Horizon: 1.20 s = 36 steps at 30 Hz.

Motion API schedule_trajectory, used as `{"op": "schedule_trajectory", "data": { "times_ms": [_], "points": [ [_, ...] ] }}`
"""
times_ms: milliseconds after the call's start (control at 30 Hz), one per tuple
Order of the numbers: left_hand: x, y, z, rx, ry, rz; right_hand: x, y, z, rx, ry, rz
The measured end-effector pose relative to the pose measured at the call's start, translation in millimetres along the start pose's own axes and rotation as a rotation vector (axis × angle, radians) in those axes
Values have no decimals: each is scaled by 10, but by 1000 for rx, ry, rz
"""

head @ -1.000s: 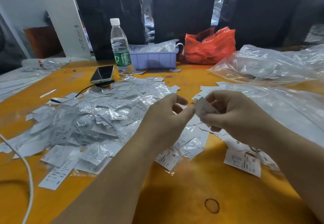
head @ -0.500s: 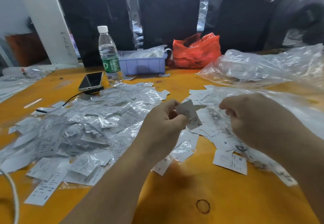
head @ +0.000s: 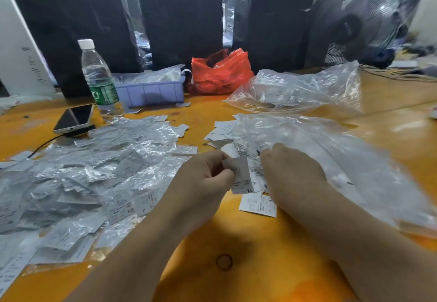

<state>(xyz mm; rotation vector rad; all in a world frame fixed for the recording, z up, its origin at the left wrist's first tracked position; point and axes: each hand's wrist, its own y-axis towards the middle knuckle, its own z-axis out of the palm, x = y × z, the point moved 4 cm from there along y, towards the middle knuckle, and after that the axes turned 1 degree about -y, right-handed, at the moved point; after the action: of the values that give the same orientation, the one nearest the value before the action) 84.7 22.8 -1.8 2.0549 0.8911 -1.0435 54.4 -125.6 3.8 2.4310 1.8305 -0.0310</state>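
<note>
A: One at a time?
B: Yes. My left hand (head: 205,178) pinches a white printed paper size label (head: 241,176), held above the orange wooden table (head: 260,266) for reading. My right hand (head: 293,171), just beside it, curls onto the loose white labels (head: 257,206); what it holds, I cannot tell.

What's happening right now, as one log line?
left hand: pinches white paper size label | right hand: over loose white paper labels by clear plastic bag | surface: orange table
</note>
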Motion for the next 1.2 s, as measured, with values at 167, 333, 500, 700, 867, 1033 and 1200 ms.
{"op": "schedule_trajectory", "data": {
  "times_ms": [167,333,500,700,867,1033,1200],
  "points": [
    [2,1,-19,1,0,-1,71,17,20,-53,55,18],
    [7,-8,-79,-37,27,-5,38,53,79,-49,25,68],
    [12,-8,-91,-43,28,-1,111,69,98,-63,26,44],
    [50,1,-104,-48,36,-10,155,40,27,-225,60,-7],
    [110,32,-241,-123,63,-18,156,-3,-115,-521,218,-160],
    [136,49,-348,-221,20,-33,208,-93,-224,-803,569,-453],
    [185,31,-427,-319,-47,-89,217,-48,-196,-602,1107,-368]
  ]
}}
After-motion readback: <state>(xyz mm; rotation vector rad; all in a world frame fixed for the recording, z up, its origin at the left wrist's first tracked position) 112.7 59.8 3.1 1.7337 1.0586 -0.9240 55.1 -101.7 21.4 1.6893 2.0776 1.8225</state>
